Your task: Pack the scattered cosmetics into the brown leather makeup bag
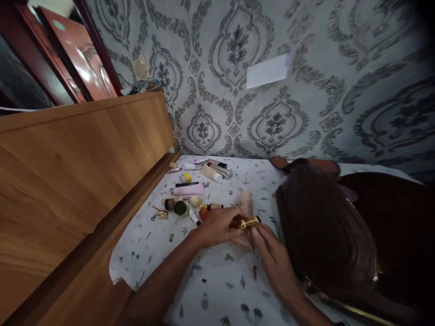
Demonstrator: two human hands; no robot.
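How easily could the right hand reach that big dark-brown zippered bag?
Probably yes: the right hand is beside the dark-brown zippered bag, with nothing visible between them, though it is at a shiny gold tube.

Shiny gold tube (250,222), dark-ended, held nearly level; beige tube (245,200) behind, partly hidden

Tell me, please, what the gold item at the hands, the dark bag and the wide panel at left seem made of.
Gold item: metal or metallised plastic, glossy; bright highlights show the shine, not which.
Dark bag: perhaps leather or imitation leather, judging by its smooth, dull sheen.
Wide panel: wood or wood-look laminate, satin; grain lines show.
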